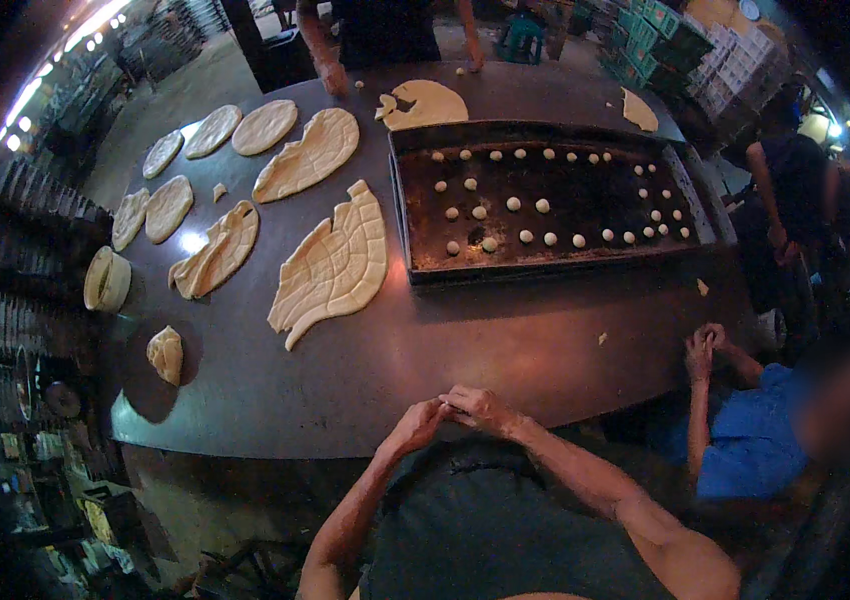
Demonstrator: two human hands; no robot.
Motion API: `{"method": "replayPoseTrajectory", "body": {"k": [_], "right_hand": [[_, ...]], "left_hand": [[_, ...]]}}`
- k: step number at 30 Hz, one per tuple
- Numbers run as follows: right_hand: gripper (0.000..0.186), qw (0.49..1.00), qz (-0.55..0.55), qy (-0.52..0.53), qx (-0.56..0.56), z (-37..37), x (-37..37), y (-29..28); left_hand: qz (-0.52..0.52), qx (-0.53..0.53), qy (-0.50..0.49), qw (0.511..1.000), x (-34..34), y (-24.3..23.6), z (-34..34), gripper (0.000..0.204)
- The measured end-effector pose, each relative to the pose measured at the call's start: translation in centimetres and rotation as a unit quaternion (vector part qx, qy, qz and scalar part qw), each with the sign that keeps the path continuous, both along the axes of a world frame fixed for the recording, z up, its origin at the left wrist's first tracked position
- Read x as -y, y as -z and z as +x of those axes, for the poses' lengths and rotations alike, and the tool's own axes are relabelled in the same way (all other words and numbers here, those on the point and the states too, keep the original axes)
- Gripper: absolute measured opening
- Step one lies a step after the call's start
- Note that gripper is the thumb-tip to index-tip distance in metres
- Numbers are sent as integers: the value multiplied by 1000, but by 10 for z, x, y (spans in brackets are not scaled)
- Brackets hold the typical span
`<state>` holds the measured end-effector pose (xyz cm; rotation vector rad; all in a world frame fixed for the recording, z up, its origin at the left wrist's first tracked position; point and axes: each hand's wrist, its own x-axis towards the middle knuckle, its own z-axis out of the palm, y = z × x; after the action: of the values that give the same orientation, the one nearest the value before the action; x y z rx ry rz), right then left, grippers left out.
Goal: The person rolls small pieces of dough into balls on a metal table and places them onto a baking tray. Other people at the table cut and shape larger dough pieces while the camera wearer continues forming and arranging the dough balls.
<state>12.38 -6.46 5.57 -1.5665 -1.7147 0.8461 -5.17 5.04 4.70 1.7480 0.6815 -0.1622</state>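
Observation:
My left hand point(418, 427) and my right hand point(482, 407) meet at the table's near edge, fingertips pressed together. Both are closed, and whatever lies between the fingers is too small or hidden to make out. Beyond them, to the right, a dark rectangular baking tray point(545, 272) carries rows of small pale dough balls. A large scored sheet of dough point(337, 262), with one side torn ragged, lies left of the tray. Another torn dough sheet point(310, 155) rests behind it, and a folded dough piece point(220, 252) sits farther left.
Several round dough discs point(265, 127) lie at the table's point(425, 350) far left, near a round pale container point(107, 280). A cut dough sheet point(430, 103) sits behind the tray. A blue-shirted co-worker point(750, 440) works at right; another person point(385, 30) stands across. Green crates point(655, 45) are stacked behind.

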Motion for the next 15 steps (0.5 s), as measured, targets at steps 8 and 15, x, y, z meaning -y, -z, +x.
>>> {"method": "replayPoseTrajectory", "body": {"k": [8,15], "right_hand": [[28,991,-118,-19,67,-8,-5,-18],[34,990,-18,67,-126,-17,-18,-16]], "left_hand": [[63,-4,12,998,-4,-21,-16,40],[-313,111,-199,922,-4,-29,-6,26]]}}
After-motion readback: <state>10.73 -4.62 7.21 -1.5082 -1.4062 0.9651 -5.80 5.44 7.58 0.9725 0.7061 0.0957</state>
